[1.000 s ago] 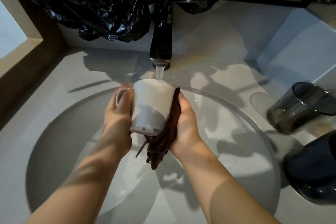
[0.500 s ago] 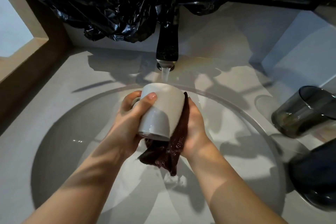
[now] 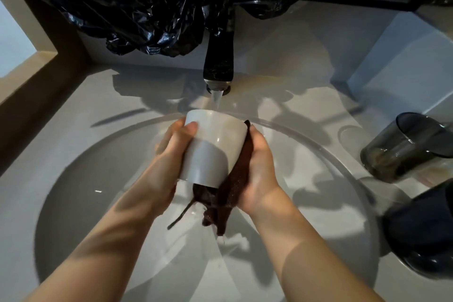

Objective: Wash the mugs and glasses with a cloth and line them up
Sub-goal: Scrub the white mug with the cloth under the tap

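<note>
Below the tap (image 3: 219,61), over the sink (image 3: 98,179), the left hand (image 3: 171,154) grips a tilted white mug (image 3: 213,149), its mouth under the running water. The right hand (image 3: 259,167) clasps a dark red cloth (image 3: 230,191) against the mug's side. Right of the tap sit a dark cup (image 3: 421,233) and a smoky glass (image 3: 404,147).

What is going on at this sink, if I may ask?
A person is washing a white mug under the running tap, over the sink. The left hand grips the mug, while the right hand holds a dark red cloth against its side. A grey glass and a darker cup sit on the counter to the right, untouched.
</note>
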### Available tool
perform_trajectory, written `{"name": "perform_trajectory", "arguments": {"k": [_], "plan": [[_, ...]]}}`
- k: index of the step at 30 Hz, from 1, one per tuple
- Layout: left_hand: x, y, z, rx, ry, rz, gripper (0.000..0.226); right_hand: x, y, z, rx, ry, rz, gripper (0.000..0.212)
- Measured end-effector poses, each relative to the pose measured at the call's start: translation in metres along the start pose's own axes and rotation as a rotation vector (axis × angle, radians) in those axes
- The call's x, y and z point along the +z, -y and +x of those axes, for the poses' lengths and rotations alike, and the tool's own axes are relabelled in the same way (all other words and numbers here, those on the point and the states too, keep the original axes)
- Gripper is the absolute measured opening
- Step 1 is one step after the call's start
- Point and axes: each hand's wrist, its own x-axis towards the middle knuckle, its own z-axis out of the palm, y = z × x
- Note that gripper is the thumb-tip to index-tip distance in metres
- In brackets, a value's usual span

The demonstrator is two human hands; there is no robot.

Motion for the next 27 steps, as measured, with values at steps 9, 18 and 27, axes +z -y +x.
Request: {"name": "perform_trajectory", "arguments": {"k": [9, 18, 27], "plan": [[0.004, -0.005, -0.006, -0.117, 0.045, -0.033, 0.069, 0.016, -0.033, -0.015, -0.666, 0.011, -0.831, 0.036], [0.009, -0.008, -0.007, -0.115, 0.135, -0.176, 0.053, 0.009, -0.014, -0.010, -0.418, 0.039, -0.580, 0.040], [0.008, -0.010, -0.013, -0.091, 0.256, -0.249, 0.048, 0.004, 0.005, -0.010, -0.069, 0.055, -0.214, 0.046]]}}
